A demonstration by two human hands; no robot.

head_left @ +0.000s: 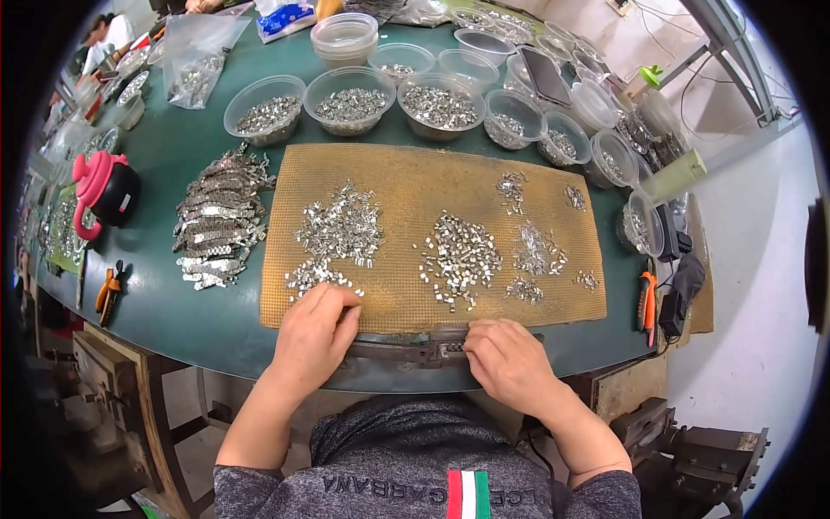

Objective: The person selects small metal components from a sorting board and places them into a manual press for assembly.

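Observation:
My left hand (318, 333) is closed, its fingers curled together beside a small heap of silver metal pieces (313, 276) on the mat's lower left. Whatever it pinches is hidden. At the mat's front edge lies a dark metal bar fixture (389, 351), with small silver links (450, 349) in its slot. My right hand (510, 359) is closed against the fixture's right part, fingertips beside those links; I cannot make out what they grip. The brown textured mat (393, 298) also carries a larger heap of silver pieces (343, 227) and a heap of blocky bits (458, 255).
Clear plastic bowls of metal parts (348, 105) line the mat's far side and right. Stacked metal link strips (222, 221) lie left. Orange-handled pliers (109, 292), a pink-lidded pot (112, 190), more pliers (647, 303) and a phone (544, 75) surround the work area.

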